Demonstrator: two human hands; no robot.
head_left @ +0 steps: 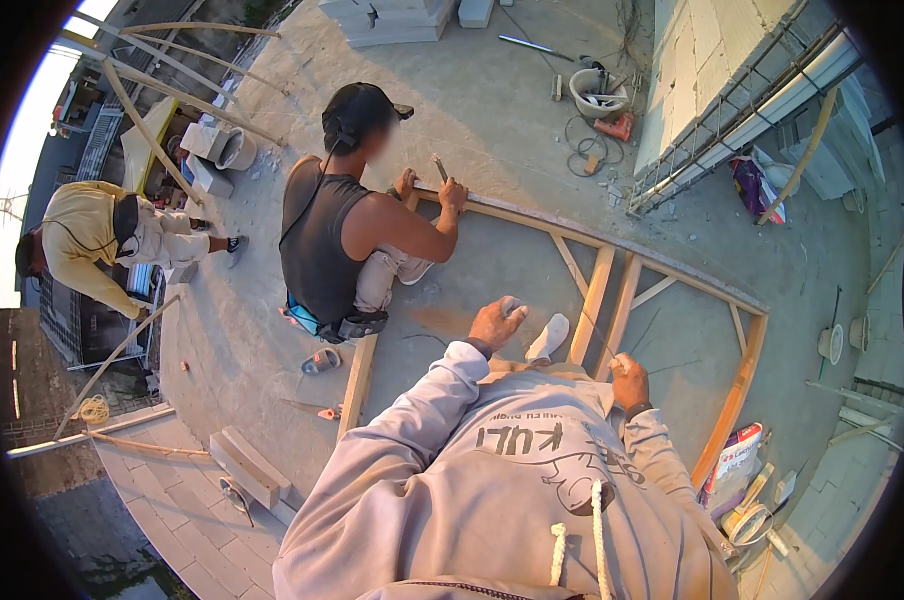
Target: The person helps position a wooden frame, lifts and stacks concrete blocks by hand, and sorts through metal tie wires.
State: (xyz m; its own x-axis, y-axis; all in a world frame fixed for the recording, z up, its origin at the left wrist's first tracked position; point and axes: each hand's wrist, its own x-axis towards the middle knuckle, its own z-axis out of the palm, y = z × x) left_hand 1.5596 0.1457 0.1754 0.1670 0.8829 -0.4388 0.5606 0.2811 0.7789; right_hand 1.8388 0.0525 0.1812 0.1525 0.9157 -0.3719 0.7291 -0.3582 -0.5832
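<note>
My left hand (499, 325) is closed in front of my body; a greyish patch shows at its fingertips, and I cannot make out what it is. My right hand (629, 380) is closed around a thin dark rod (599, 335) that points up and to the left. Both hands are above a wooden frame (597, 285) lying on the concrete floor, with crosspieces and short diagonal braces. At the frame's far corner a crouching co-worker (332, 220) in a dark sleeveless top holds a hammer (440, 168) over the wood.
Another person (92, 230) in a yellow top bends over at the left. A bucket of tools (597, 92) stands near the block wall. At the right are a bag (734, 465) and a bucket (747, 522). A sandal (321, 361) and a circular saw (236, 495) lie to the left.
</note>
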